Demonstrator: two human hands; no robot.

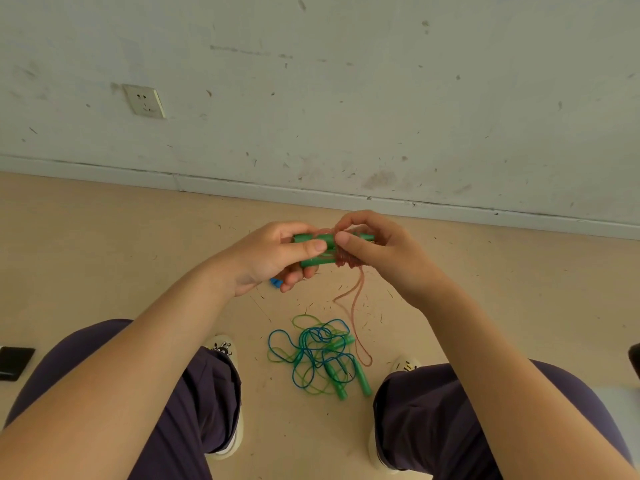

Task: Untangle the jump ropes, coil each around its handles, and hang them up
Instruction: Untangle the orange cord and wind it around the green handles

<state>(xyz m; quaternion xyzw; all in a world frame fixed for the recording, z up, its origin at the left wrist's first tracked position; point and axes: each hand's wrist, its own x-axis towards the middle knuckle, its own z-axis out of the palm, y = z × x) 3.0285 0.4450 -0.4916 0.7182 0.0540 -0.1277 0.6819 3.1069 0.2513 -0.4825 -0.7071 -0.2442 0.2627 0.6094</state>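
My left hand (277, 254) grips two green handles (313, 262) held side by side. A reddish-brown rope (346, 259) is coiled around their right part, and my right hand (377, 251) pinches that coil with thumb and fingers. A loose loop of the same rope (356, 323) hangs down toward the floor. Below, between my feet, a tangle of blue and green ropes (311, 355) lies on the floor with green handles (362, 379) sticking out of it.
A grey scuffed wall with a socket (144, 101) stands ahead, its baseboard (242, 185) meeting the tan floor. A black flat object (14, 362) lies at the left edge. A small blue thing (275, 282) peeks out under my left hand. My knees flank the tangle.
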